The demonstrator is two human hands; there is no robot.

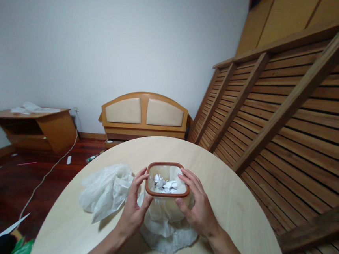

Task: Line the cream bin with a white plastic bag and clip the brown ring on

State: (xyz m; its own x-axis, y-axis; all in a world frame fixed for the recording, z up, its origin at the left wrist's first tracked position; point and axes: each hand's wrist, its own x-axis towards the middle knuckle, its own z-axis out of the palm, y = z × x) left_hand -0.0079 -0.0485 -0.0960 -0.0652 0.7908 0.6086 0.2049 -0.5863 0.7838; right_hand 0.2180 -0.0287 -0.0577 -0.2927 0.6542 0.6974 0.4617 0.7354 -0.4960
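Observation:
A small bin with a brown rim (153,167) stands near the middle of a round pale table (233,211). A thin white plastic liner (166,231) hangs down its outside, and crumpled white paper scraps (164,183) lie inside. My left hand (135,207) grips the bin's left rim, thumb and fingers curled on the edge. On the right rim rests my right hand (195,202), its fingers wrapped over the edge and the liner. Both hands are closed on the bin.
A loose crumpled white plastic bag (104,190) lies on the table left of the bin. Beyond stand a wooden headboard (143,115), a low wooden shelf (33,125) with papers, a slatted bed frame (292,114) against the wall, and a cable (53,168) across the dark floor.

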